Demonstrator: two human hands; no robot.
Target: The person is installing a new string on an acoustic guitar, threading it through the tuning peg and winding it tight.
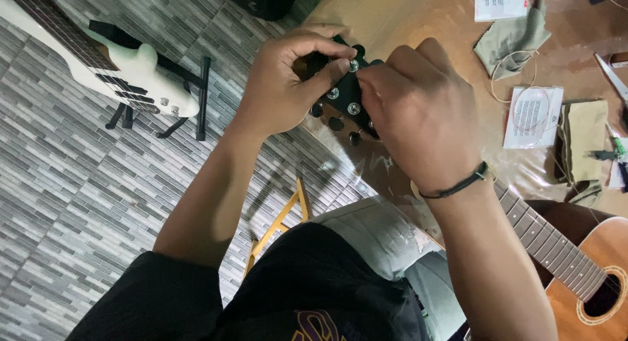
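Left hand (284, 86) pinching with thumb and forefinger at a silver tuning post on the black headstock (345, 92), other fingers curled narrow around its upper edge. Right hand (418, 112) closed in a loose fist over the headstock's 3 o'clock side, fingertips hidden against it; whether anything is gripped inside cannot be told. Thin black bracelet (458, 184) around that wrist.

Headstock glossy black, angular, lying at the edge of the brown table (418, 20), at 12 o'clock from the body. Three silver posts visible in a row between the hands, three dark round tuner knobs along the 7 o'clock edge.

Running off toward 5 o'clock, fretted neck (546, 239) meeting the orange acoustic guitar body (589, 295) with its round soundhole.

At 2 to 3 o'clock on the table: two olive cloths (513, 37), one white string packet (533, 115) with a coiled string on top, one white paper sheet (500, 1).

At 10 o'clock, on the grey tiled floor (65, 184), one white electric guitar (124, 69) on a black stand (196, 99). One yellow frame (281, 220) below the table edge.
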